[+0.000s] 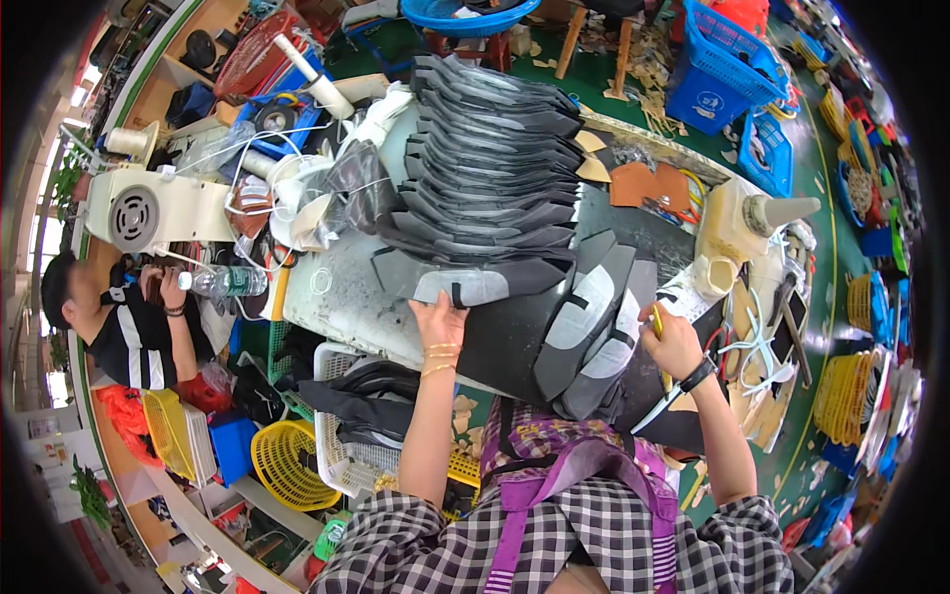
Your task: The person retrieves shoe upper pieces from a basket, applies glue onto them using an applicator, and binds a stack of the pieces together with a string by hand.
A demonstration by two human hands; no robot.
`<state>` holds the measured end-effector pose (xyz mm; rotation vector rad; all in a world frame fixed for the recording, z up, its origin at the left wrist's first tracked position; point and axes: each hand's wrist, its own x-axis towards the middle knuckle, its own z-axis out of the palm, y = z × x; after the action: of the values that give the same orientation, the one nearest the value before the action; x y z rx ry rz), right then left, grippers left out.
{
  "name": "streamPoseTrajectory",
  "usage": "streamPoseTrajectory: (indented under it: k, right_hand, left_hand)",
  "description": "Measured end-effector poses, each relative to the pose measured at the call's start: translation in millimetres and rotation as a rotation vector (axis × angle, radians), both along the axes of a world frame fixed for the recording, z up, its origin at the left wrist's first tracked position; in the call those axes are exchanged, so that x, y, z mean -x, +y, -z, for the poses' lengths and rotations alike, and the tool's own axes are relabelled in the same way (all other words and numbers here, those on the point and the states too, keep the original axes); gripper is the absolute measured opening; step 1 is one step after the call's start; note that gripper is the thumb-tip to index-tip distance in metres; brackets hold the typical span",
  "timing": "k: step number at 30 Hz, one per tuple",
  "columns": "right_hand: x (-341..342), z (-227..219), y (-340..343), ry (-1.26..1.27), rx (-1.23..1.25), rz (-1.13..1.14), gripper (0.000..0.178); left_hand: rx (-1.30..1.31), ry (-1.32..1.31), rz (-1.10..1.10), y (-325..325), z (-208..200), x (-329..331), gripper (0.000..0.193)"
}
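My left hand pinches the lower edge of a flat black piece with a grey patch, which looks like a shoe upper part. This piece lies just below a long overlapping row of similar black pieces on the worktable. My right hand is closed around a thin yellow tool, perhaps a pen; most of it is hidden by the fingers. Beside that hand, more black pieces with grey patches lie overlapping near my lap. A white pointed strip shows below my right wrist.
A glue bottle with a pointed nozzle stands at the right, by brown scraps. A white machine is at the left. Below the table edge are a white basket and a yellow basket. Another person holds a phone-like thing, far left.
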<state>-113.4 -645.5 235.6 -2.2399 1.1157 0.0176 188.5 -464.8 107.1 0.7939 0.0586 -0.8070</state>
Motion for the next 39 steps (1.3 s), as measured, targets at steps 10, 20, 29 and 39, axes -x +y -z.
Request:
streamPoseTrajectory:
  k: [10,20,29,39]
  right_hand:
    - [113,13,-94,-0.197,0.08,0.735,0.023]
    - [103,25,-119,-0.255,0.308,0.761,0.043]
    - [80,7,-116,-0.172,0.532,0.523,0.043]
    - [118,33,-117,-0.13,0.409,1.011,0.052]
  left_hand:
    - [-0.791,-0.627,-0.253,29,15,-46,0.063]
    - [-0.622,-1.411,0.93,-147,-91,164,0.04]
    - [-0.491,-0.948,1.441,-159,-77,148,0.038]
    - [-0.344,-0.675,1.143,-132,-157,114,0.032]
